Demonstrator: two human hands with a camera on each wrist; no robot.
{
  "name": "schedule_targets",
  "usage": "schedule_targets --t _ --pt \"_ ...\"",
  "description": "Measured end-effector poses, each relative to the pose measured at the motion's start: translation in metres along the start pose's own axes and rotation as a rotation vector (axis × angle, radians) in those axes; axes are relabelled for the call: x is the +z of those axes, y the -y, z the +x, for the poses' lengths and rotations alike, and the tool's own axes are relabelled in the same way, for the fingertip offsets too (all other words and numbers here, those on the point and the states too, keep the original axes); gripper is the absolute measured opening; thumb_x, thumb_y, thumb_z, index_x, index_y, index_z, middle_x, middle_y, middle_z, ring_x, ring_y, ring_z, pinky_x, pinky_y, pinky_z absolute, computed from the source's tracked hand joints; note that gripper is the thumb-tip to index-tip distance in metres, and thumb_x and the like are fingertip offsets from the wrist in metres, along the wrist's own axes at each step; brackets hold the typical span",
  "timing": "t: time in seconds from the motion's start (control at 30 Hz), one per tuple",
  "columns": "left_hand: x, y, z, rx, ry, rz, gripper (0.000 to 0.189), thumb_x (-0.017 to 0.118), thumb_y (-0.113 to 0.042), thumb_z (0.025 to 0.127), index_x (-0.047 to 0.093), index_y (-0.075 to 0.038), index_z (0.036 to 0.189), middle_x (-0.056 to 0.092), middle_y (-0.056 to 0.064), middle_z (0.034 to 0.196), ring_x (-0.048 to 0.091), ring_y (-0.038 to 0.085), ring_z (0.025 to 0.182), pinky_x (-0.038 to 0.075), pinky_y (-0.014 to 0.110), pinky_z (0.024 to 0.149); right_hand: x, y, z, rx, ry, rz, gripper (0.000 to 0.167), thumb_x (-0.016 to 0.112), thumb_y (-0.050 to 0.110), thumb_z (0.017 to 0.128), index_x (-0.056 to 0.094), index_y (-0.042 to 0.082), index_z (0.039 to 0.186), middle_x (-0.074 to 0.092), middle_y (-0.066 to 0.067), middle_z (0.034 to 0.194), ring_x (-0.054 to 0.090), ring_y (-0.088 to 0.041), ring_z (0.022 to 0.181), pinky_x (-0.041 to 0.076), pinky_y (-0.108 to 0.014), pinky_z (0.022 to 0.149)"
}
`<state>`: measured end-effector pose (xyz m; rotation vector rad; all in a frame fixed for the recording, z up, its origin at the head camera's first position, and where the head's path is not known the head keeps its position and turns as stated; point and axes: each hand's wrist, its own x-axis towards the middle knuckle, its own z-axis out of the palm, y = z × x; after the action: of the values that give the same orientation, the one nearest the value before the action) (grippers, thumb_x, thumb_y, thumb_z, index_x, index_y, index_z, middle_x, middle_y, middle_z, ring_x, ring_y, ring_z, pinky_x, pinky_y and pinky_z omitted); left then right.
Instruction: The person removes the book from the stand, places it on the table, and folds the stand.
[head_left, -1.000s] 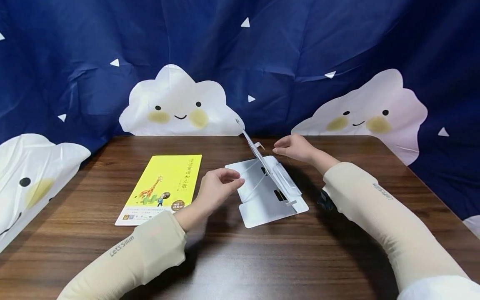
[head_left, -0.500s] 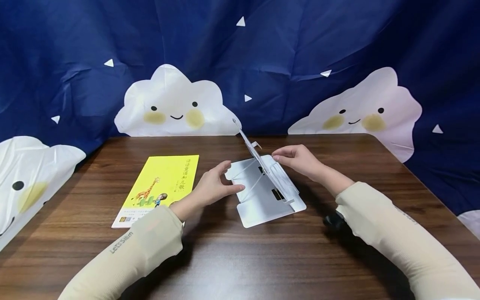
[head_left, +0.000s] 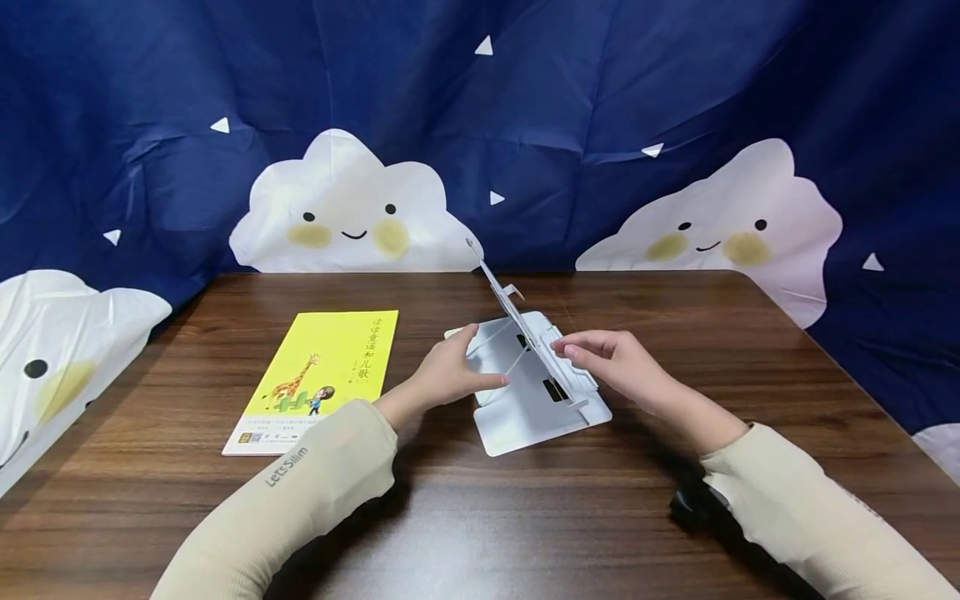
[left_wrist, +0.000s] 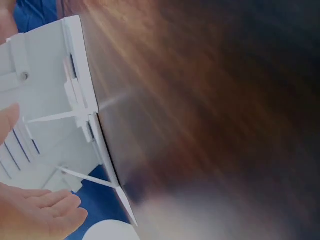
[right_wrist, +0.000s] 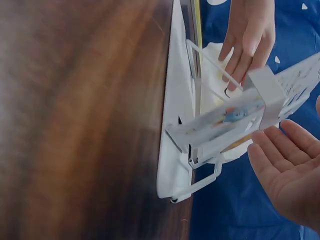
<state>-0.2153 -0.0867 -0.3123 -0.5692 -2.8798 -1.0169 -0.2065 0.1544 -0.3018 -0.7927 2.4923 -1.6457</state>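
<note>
A white book stand [head_left: 510, 427] is on the wooden table, its back panel raised at a slant over a flat base with thin wire supports. My left hand [head_left: 446, 371] is at the stand's left side, thumb and fingers spread apart near the supports. On the other side, my right hand [head_left: 626, 367] has its fingertips close to the panel's lower part. The right wrist view shows my right hand [right_wrist: 292, 167] with extended fingers beside the panel, gripping nothing. In the left wrist view, parts of my left hand [left_wrist: 37, 212] are cut off by the frame.
A yellow book [head_left: 341, 350] with a giraffe on its cover lies flat left of the stand, partly behind my left forearm. Behind the table [head_left: 525, 525] hangs a blue curtain [head_left: 540, 100] with smiling clouds. Something black [head_left: 690, 508] shows beneath my right sleeve.
My right hand has come down and nearer to me along the stand's right side. My left hand has spread its fingers and shifted slightly right, closer to the supports. The stand stays put.
</note>
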Motion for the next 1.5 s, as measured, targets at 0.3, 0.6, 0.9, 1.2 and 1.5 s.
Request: schedule_targets --t 0.3,0.6,0.9,1.2,1.5 --pt "0.009 -0.002 0.009 -0.032 0.037 0.021 0.087 0.070 -0.040 0.067 0.030 0.006 0.129 0.042 0.017 0.124 0.042 0.025 0.111 0.034 0.032 0.091 0.012 -0.002 -0.015 -0.032 0.052 -0.055 0.033 0.056 0.013 0.084 0.054 -0.006 0.111 0.056 -0.016 0.108 0.051 -0.023 0.100 0.043 -0.022 0.079" --pt "0.015 0.001 0.012 -0.049 0.079 -0.011 0.086 0.069 -0.040 0.067 0.031 0.008 0.127 0.042 0.019 0.124 0.041 0.025 0.111 0.035 0.033 0.091 0.018 0.002 -0.020 0.029 0.066 -0.012 0.041 0.060 0.012 0.081 0.049 -0.006 0.117 0.050 -0.021 0.114 0.053 -0.027 0.096 0.045 -0.024 0.075" --pt "0.018 0.003 0.012 -0.022 0.057 0.003 0.078 0.070 -0.036 0.068 0.036 0.007 0.125 0.049 0.019 0.117 0.046 0.027 0.105 0.038 0.034 0.087 0.023 0.004 -0.023 -0.004 0.001 -0.130 0.042 0.063 0.017 0.079 0.053 -0.001 0.116 0.053 -0.018 0.111 0.053 -0.022 0.094 0.046 -0.024 0.070" --pt "0.021 0.008 0.012 -0.007 0.050 0.021 0.078 0.070 -0.034 0.069 0.036 0.006 0.126 0.046 0.020 0.120 0.044 0.027 0.109 0.035 0.034 0.090 0.024 0.001 -0.025 -0.033 -0.022 -0.171 0.040 0.062 0.016 0.080 0.054 -0.001 0.115 0.055 -0.014 0.111 0.051 -0.018 0.085 0.043 -0.020 0.065" --pt "0.021 0.008 0.013 -0.026 0.048 0.037 0.078 0.070 -0.034 0.069 0.036 0.006 0.126 0.044 0.019 0.122 0.042 0.027 0.111 0.034 0.034 0.092 0.025 0.001 -0.026 -0.056 -0.035 -0.199 0.038 0.062 0.015 0.080 0.054 0.000 0.114 0.054 -0.012 0.113 0.051 -0.020 0.088 0.044 -0.024 0.067"
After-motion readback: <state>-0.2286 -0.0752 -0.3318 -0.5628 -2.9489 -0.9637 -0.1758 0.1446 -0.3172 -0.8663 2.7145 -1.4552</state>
